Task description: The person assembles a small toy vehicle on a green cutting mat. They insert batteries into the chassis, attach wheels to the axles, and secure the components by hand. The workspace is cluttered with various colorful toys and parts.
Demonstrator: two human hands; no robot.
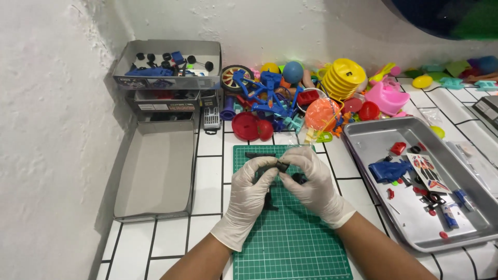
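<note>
Head view, looking straight down: your two gloved hands meet over the green cutting mat [290, 243]. Your left hand [250, 193] has its fingers curled around a small black plastic part [274, 167], pinching it at the thumb and forefinger. Your right hand [311, 181] closes in from the other side, fingertips gripping the same black part, with a little dark wheel-like piece [299, 178] tucked just under the thumb. The part sits between both hands, lifted just above the mat's upper half; another black strip [259, 154] lies on the mat right behind your knuckles.

Off to your right, a metal tray [384, 137] holds a blue toy body [389, 170], a sticker sheet [428, 173] and scattered red bits. To your left, an open grey cardboard box [155, 171] rests on the white tiled counter [207, 181], and behind it another box [168, 65] carries black wheels and blue pieces. Along the back wall there's a heap of colourful plastic toys, with a blue toy bicycle [267, 96], a yellow stack of discs [343, 78] and a pink piece [386, 97].
</note>
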